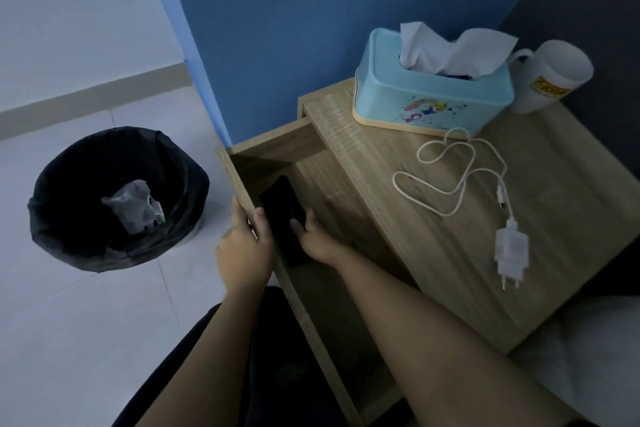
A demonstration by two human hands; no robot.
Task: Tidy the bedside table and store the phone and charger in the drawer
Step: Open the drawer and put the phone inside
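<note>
The wooden bedside table [433, 253] has its drawer [332, 291] pulled out toward the left. A black phone [282, 201] lies low inside the drawer near its front panel. My right hand [317, 239] reaches into the drawer, thumb and fingers closed on the phone's near end. My left hand [244, 246] grips the drawer's front panel, thumb inside and fingers outside, right beside the phone. A white charger plug [512, 250] with its looped white cable [457, 173] lies on the tabletop, apart from both hands.
A light-blue tissue box [433, 94] and a white mug [550, 76] stand at the back of the tabletop against the blue wall. A black-lined waste bin [69, 198] holding crumpled wrapping sits on the tiled floor at left. White bedding [595, 364] borders the table at lower right.
</note>
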